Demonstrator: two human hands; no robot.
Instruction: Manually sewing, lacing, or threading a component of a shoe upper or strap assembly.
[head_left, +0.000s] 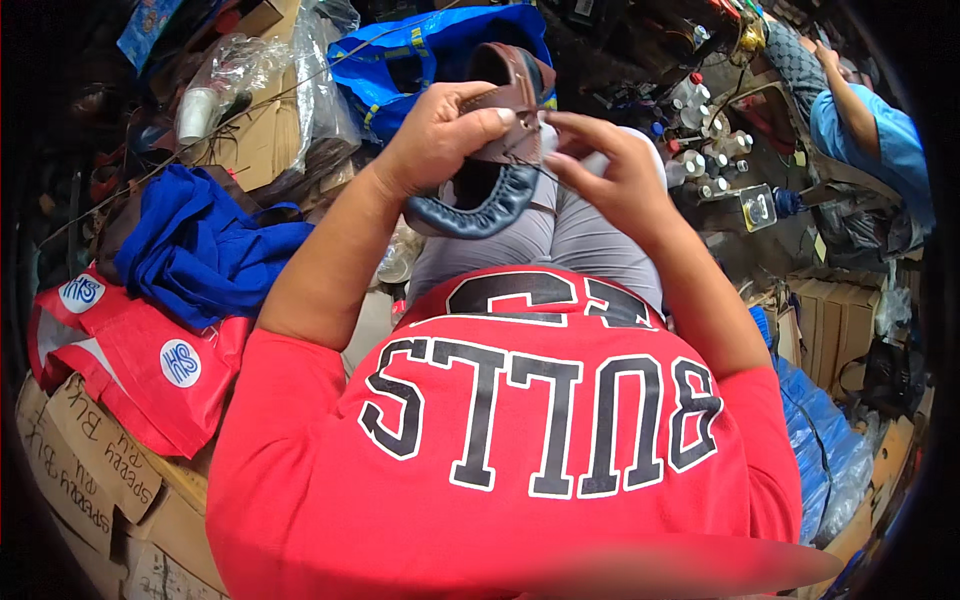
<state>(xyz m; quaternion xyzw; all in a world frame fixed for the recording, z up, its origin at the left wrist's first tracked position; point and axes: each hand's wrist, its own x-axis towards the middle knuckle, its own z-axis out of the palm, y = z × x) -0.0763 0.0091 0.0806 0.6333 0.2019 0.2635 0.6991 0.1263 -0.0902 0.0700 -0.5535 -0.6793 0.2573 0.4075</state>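
Over my lap I hold a shoe with a brown leather upper and a dark blue gathered rim; it looks like a moccasin or boat shoe. My left hand is closed around the brown part, thumb pressed on top beside the eyelets. Against the shoe's right edge is my right hand, its fingers and thumb spread apart close to the eyelets. A thin dark lace or thread crosses the leather toward that thumb; whether the thumb touches it is unclear.
Beyond the shoe lies a blue bag. A blue cloth and a red bag are at left, above cardboard boxes. Several plastic bottles stand at right, where another person in a blue shirt sits.
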